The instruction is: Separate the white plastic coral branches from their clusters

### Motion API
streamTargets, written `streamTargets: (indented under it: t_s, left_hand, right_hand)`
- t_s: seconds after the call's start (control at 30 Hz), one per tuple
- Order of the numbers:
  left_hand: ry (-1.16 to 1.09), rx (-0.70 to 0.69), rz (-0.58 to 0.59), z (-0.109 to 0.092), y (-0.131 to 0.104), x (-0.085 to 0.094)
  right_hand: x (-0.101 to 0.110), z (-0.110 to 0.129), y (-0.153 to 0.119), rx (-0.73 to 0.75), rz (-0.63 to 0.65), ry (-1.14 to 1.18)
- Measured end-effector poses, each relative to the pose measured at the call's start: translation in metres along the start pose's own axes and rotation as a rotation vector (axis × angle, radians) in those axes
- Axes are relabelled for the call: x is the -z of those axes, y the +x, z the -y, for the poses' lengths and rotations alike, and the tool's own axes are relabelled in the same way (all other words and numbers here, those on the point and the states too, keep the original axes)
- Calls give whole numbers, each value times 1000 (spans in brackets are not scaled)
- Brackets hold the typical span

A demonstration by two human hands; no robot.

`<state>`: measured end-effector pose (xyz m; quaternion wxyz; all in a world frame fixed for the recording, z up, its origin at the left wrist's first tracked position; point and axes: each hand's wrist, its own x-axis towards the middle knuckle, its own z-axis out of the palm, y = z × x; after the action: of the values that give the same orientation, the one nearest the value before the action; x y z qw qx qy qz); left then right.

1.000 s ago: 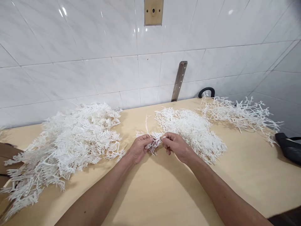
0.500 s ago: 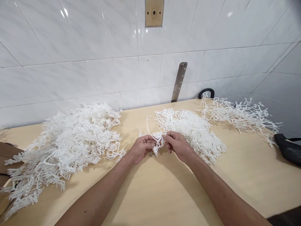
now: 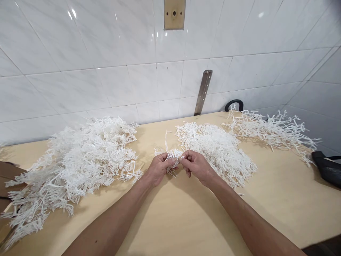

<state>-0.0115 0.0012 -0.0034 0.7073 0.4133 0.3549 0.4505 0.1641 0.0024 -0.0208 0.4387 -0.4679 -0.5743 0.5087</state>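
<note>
My left hand [image 3: 160,168] is closed around a small white branched sprig [image 3: 173,154], which looks like plastic, at the middle of the table. Thumb and forefinger of my right hand [image 3: 195,164] pinch the sprig's right side, close to the left fingertips. Part of the sprig is hidden behind my fingers, and some thin ends hang below them. A thin bare white stem [image 3: 166,140] stands up just behind my left hand. Just right of my right hand lies a dense heap of small white pieces [image 3: 215,145].
A large pile of white branched sprigs [image 3: 90,160] covers the table's left side. Bare white branching stems [image 3: 271,128] lie at the back right, near a black curved handle [image 3: 234,105] and a black object [image 3: 327,169]. A metal strip [image 3: 203,92] leans on the tiled wall [image 3: 112,85].
My right hand has shifted slightly left, closer to the left hand. The sprig has turned between the fingers. A small white piece now lies at the near edge of the right heap.
</note>
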Motion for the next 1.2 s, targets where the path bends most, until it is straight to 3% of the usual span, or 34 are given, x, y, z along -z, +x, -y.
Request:
streamTargets:
  t_s: [0.23,0.5,0.67,1.0,1.2]
  left_hand:
    - [34,-21,-40,1,1,0]
    - [158,-13,-36,0,-2,0]
    - [218,20,-107,1,-3,-1]
    - [-85,57,9,0,3,10]
    - [-181,36,-52,2,7,10]
  right_hand:
    - [-3,-4,-2,-2,51,-46]
    - [2,8,-5,-58,163,74]
    - [5,11,-4,-88,110,-7]
    - [1,8,-3,-57,52,79]
    - [-5,3,-2,-70,-17,116]
